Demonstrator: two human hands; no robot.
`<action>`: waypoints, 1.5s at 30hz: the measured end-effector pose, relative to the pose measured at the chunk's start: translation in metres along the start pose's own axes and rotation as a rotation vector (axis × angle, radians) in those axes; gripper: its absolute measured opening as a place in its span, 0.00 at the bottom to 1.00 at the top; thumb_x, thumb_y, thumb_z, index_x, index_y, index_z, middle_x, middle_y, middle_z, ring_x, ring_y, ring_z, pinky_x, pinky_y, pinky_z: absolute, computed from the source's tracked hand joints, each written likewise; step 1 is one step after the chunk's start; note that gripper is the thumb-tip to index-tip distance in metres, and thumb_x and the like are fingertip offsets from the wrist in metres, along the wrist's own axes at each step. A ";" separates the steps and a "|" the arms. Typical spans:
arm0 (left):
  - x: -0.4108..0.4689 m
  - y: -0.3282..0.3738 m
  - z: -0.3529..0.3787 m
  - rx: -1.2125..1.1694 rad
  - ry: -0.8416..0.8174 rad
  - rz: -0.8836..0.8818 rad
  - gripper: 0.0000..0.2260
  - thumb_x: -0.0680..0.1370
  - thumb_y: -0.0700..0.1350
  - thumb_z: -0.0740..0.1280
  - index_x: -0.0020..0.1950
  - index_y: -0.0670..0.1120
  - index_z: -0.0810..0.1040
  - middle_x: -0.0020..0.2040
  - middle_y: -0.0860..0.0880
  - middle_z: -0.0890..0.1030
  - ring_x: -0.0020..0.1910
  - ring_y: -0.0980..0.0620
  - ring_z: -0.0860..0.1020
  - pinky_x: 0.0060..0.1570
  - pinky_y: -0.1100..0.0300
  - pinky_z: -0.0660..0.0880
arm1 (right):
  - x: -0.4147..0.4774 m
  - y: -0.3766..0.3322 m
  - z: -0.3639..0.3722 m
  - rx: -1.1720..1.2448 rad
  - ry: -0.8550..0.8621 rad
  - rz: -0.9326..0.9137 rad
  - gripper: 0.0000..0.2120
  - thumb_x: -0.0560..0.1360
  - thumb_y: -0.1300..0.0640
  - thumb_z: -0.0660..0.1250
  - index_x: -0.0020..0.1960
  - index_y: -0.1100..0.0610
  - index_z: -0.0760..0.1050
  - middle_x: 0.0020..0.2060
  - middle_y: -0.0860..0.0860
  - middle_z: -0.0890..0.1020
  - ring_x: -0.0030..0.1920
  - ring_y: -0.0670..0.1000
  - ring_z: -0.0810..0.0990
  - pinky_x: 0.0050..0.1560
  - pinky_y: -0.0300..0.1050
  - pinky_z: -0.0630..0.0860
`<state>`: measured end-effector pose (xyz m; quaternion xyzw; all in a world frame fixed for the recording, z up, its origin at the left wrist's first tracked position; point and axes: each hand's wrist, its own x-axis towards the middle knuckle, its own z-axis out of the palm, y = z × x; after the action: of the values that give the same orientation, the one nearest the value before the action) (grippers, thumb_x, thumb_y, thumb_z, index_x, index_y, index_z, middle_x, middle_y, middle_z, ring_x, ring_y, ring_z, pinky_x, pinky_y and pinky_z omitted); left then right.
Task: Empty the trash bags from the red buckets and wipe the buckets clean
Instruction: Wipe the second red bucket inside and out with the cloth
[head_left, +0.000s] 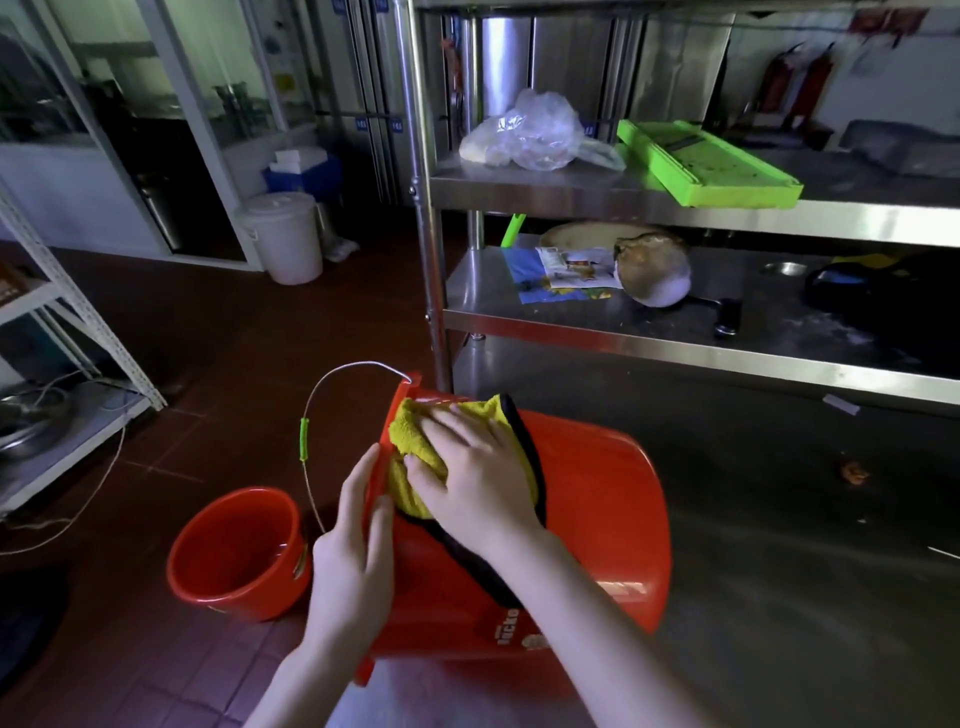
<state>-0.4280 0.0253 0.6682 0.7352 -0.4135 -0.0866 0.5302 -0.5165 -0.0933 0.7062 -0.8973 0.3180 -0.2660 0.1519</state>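
We see tipped bucket (597, 519) on its side on steel table (779, 519), mouth facing left. Our left hand (353, 551) grips its rim. Our right hand (472, 478), flat with fingers spread, presses yellow cloth (410, 431) on bucket wall near rim. Second bucket (234, 551) upright on floor at left.

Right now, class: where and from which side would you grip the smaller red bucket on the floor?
Come from above and pinch the rim: the smaller red bucket stands upright, mouth open, and its handle lies down against its side.
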 end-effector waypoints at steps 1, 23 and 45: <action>-0.002 -0.001 -0.001 -0.009 0.008 -0.001 0.19 0.79 0.58 0.55 0.70 0.70 0.63 0.31 0.48 0.80 0.20 0.53 0.73 0.21 0.60 0.70 | -0.001 0.008 -0.004 0.012 0.011 0.006 0.25 0.77 0.40 0.56 0.68 0.50 0.73 0.68 0.45 0.74 0.70 0.48 0.68 0.73 0.49 0.61; 0.062 0.034 -0.007 0.095 -0.024 -0.241 0.28 0.78 0.64 0.57 0.76 0.62 0.51 0.56 0.43 0.81 0.51 0.44 0.80 0.49 0.54 0.72 | -0.017 -0.016 -0.009 0.036 0.010 -0.022 0.22 0.78 0.46 0.59 0.70 0.51 0.71 0.67 0.45 0.75 0.69 0.47 0.70 0.71 0.49 0.61; 0.026 0.016 -0.019 0.127 0.042 -0.063 0.12 0.80 0.54 0.61 0.64 0.60 0.72 0.34 0.58 0.81 0.27 0.59 0.78 0.24 0.69 0.71 | -0.006 0.005 -0.006 0.063 -0.080 -0.002 0.24 0.79 0.41 0.55 0.73 0.48 0.67 0.72 0.42 0.69 0.72 0.44 0.64 0.74 0.45 0.59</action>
<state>-0.4089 0.0195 0.6982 0.7815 -0.3835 -0.0614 0.4882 -0.5262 -0.0938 0.7070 -0.9022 0.3021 -0.2402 0.1924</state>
